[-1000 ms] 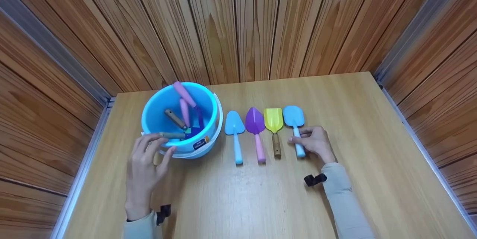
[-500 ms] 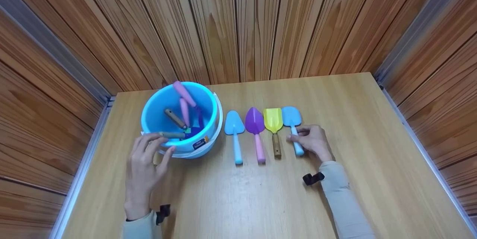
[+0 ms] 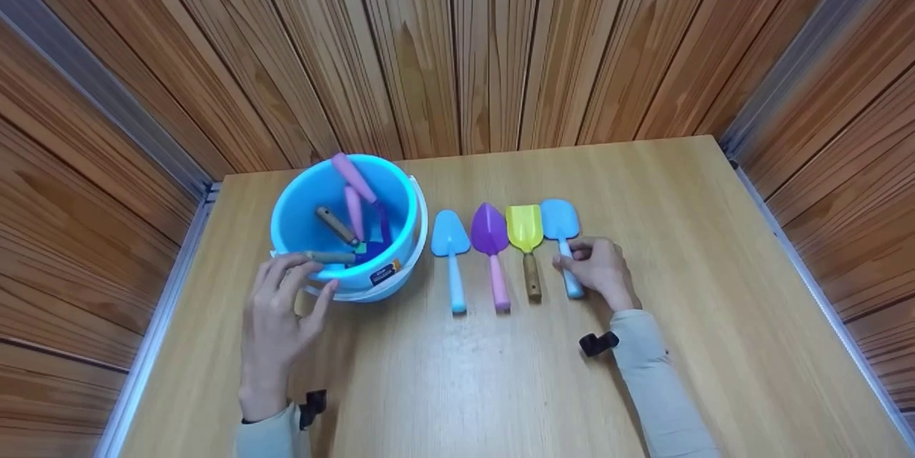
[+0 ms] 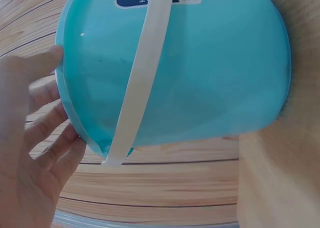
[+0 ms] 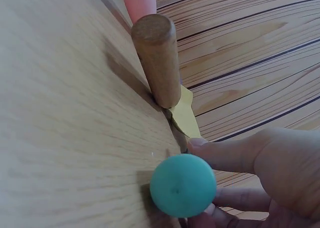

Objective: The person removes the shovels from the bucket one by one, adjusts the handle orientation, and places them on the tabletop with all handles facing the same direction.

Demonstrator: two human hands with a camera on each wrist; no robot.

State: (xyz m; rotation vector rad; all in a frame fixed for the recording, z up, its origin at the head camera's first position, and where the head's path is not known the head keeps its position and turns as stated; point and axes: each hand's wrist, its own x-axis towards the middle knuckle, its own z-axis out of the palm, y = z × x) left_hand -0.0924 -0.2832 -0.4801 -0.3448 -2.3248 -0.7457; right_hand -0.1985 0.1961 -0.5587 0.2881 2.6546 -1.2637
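Note:
In the head view, four toy tools lie side by side, handles toward me. My right hand [image 3: 600, 269] pinches the handle of the rightmost, a blue toy shovel [image 3: 560, 218]; its round handle end [image 5: 183, 185] faces the right wrist camera. Just left of it are a yellow shovel [image 3: 525, 227] with a brown handle, a purple trowel [image 3: 490, 229] with a pink handle and a light-blue trowel [image 3: 449, 234]. My left hand [image 3: 275, 329] has its fingers and thumb spread at the rim of a blue bucket [image 4: 210, 73], touching it lightly.
Inside the bucket stand several tools, with two pink handles [image 3: 354, 208] and two brown ones [image 3: 334, 226] showing. The bucket's white carrying handle [image 4: 142, 78] hangs down its side. Wooden panel walls [image 3: 457, 51] enclose the wooden table [image 3: 457, 386] at the back and sides.
The blue shovel has shifted slightly left with my right hand, its blade now close against the yellow shovel's. My left hand and the bucket have stayed put.

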